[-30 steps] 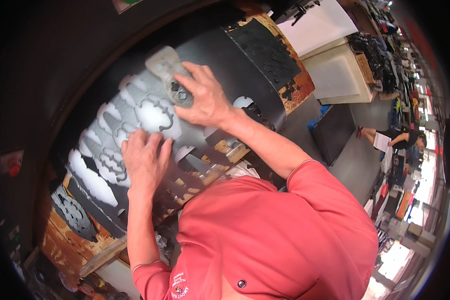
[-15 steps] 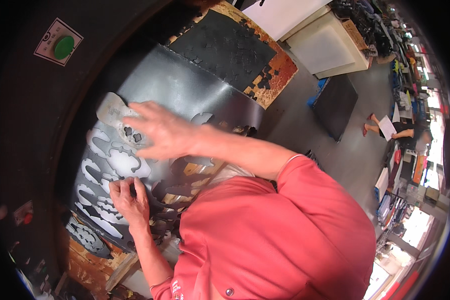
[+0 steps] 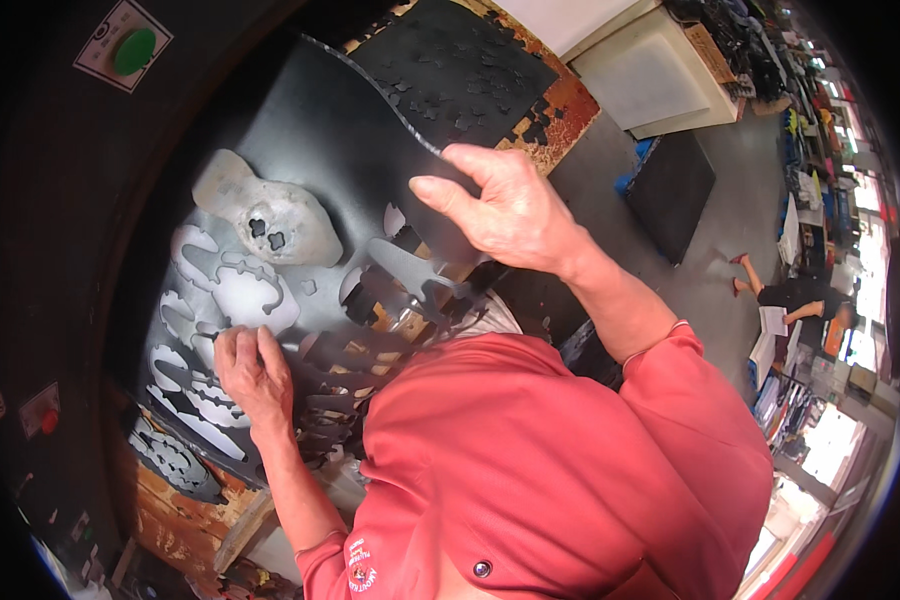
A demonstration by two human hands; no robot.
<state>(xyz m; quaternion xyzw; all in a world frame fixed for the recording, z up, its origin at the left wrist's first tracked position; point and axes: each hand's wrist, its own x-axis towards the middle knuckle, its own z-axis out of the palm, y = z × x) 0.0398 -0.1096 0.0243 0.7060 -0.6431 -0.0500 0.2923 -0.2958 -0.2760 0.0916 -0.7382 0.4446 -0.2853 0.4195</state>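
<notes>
A large black sheet (image 3: 315, 130), smooth at the far end and riddled with cut-out shapes nearer me, lies across the work surface. My right hand (image 3: 520, 210) is closed on its right edge, thumb on top and the other fingers partly hidden; the far edge bows up in a curve. Among the cut-outs, my left hand (image 3: 255, 375) has its fingers curled down on the sheet, fingertips partly hidden. Between the hands and farther off, a worn grey cutting die (image 3: 285, 225), with two small clover-shaped holes, rests on the sheet, touched by neither hand.
A dark machine body with a green button (image 3: 134, 51) and a red button (image 3: 49, 421) stands at left. Beyond the sheet, another black cut sheet (image 3: 450, 70) lies on a worn brown board (image 3: 567, 108). A dark panel (image 3: 670, 195) and another person (image 3: 805, 297) are at right.
My right hand has left the cutting die and moved right to the sheet's edge. That sheet's far edge is now bowed up. My left hand remains at the cut-outs.
</notes>
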